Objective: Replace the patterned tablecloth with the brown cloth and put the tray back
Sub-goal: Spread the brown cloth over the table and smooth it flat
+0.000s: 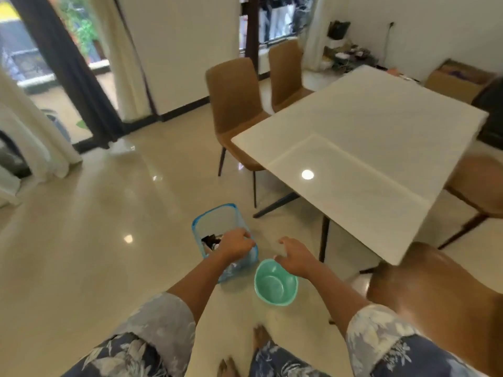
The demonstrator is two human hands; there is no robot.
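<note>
The dining table (pixel 367 131) shows a white glossy top with no cloth and no tray on it. No patterned or brown cloth is in view. On the floor in front of me stands a translucent basket (pixel 207 223) with a blue rim and dark items at its bottom. Beside it on the right sits a green plastic bowl (pixel 275 285), which holds nothing. My left hand (pixel 236 245) hovers over the basket's right side with curled fingers; I cannot tell whether it grips anything. My right hand (pixel 295 258) is spread above the bowl's far rim.
Brown chairs stand at the table's far side (pixel 236 99), (pixel 285 69), at its right (pixel 476 183), and close to me (pixel 435 295). A cardboard box (pixel 457 80) sits by the back wall. Curtains and a glass door (pixel 54 77) are on the left, with glossy tiled floor between.
</note>
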